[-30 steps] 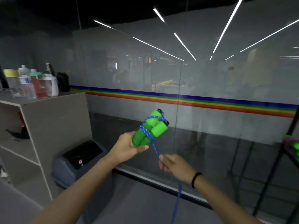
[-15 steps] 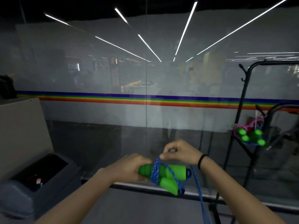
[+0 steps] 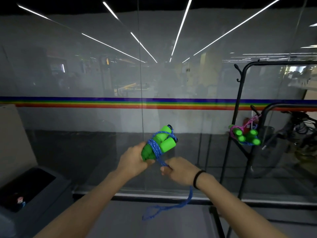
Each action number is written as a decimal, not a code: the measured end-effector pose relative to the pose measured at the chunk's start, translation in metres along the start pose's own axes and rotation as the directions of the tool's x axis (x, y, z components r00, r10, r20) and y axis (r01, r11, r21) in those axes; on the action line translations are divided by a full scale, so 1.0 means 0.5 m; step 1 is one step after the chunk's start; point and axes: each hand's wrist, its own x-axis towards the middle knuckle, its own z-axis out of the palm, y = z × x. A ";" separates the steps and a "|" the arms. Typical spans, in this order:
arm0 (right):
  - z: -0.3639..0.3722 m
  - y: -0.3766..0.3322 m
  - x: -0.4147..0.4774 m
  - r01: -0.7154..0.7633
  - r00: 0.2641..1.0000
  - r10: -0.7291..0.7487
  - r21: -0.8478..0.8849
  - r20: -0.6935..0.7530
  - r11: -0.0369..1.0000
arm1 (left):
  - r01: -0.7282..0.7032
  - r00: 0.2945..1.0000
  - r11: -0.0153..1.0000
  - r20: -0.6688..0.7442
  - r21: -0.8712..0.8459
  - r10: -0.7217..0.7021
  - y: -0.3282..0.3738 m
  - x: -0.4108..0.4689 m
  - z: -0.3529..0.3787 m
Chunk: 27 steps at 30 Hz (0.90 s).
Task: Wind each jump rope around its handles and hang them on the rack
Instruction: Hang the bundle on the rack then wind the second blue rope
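**A:** What hems the hands in?

**B:** A glass wall [image 3: 103, 74] runs straight across in front, with its sill below wrist level. A grey bin [image 3: 56, 186] sits low on the left, under a pale cabinet [image 3: 12, 134]. The black rack [image 3: 240, 107] stands on the right, its near post well apart from the right hand [image 3: 179, 170].

**A:** And the room to move?

**B:** Both hands work in the gap between bin and rack, touching neither.

**A:** How do things look?

**B:** Two green foam handles [image 3: 164, 140] lie side by side, tilted up to the right, black caps on top. The left hand [image 3: 133, 160] has its grip clamped round their lower ends. Blue rope [image 3: 155, 148] is wound several turns round the middle, with one loop over the tops.

**A:** The right hand?

**B:** It is just beside the left, its grip pinched on the rope where it leaves the coil. The slack hangs below the wrist in a loose loop.

**A:** Anything on the rack?

**B:** Green-handled bundles [image 3: 245, 134], wound in pink and blue rope, hang from a lower hook.
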 end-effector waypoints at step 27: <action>-0.007 0.015 -0.041 0.089 0.996 -0.090 0.108 0.002 0.990 | 0.088 0.992 0.996 0.092 -0.032 -0.085 -0.001 -0.011 -0.018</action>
